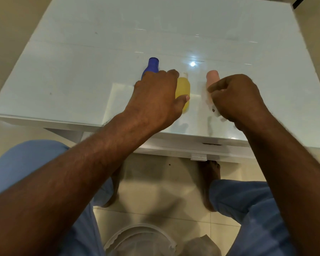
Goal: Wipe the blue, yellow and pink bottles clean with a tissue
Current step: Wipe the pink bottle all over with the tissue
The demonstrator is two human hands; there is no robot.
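Three bottles in a row on white worktop (pixel 63 71) – blue bottle (pixel 151 66), yellow bottle (pixel 183 87), pink bottle (pixel 212 76), caps pointing away. Left hand (pixel 155 97) w/ grip around yellow; right hand (pixel 236 97) beside pink, fingers closed on tissue (pixel 215 111).

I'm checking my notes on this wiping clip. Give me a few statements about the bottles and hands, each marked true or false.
1. The yellow bottle lies between the blue bottle and the pink bottle. True.
2. The left hand is on the pink bottle. False: it reaches over the blue and yellow bottles, thumb on the yellow one.
3. The right hand holds a white tissue by the pink bottle. True.
4. The bottles are on the floor. False: they are on the glossy white table.
5. The blue bottle is farthest to the right. False: it is leftmost.
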